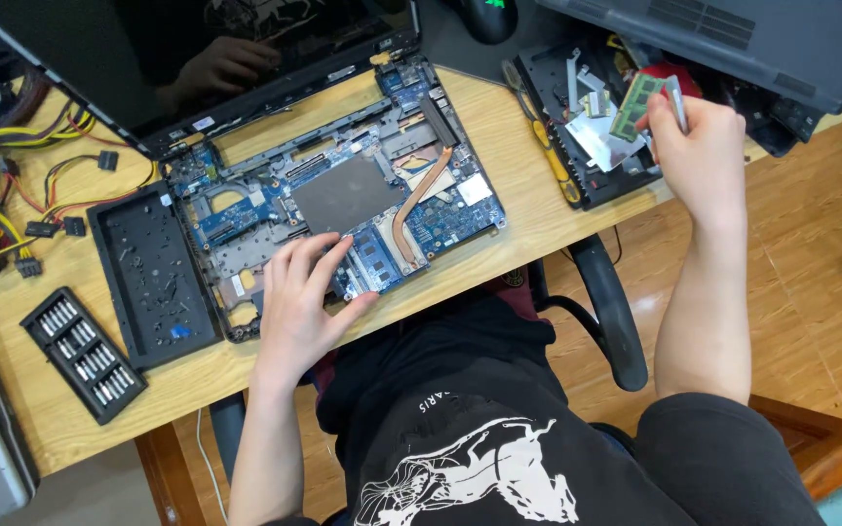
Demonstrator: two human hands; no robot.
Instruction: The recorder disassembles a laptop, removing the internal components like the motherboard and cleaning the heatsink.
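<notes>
An opened laptop (343,195) lies on the wooden desk (528,195) with its blue circuit board and copper heat pipe (421,200) bared. My left hand (299,307) rests flat on the laptop's near edge, fingers spread beside a blue memory slot. My right hand (699,156) is raised over the desk's right end. It grips a slim silver tool (676,102), probably a screwdriver. Its tip sits next to a green memory module (635,105) in a black tray of parts (587,127).
A black bottom cover (153,278) lies left of the laptop. A case of screwdriver bits (83,353) sits near the desk's left front. Coloured power cables (21,185) fill the far left. Yellow-handled pliers (548,146) lie by the tray. A chair armrest (611,312) is below.
</notes>
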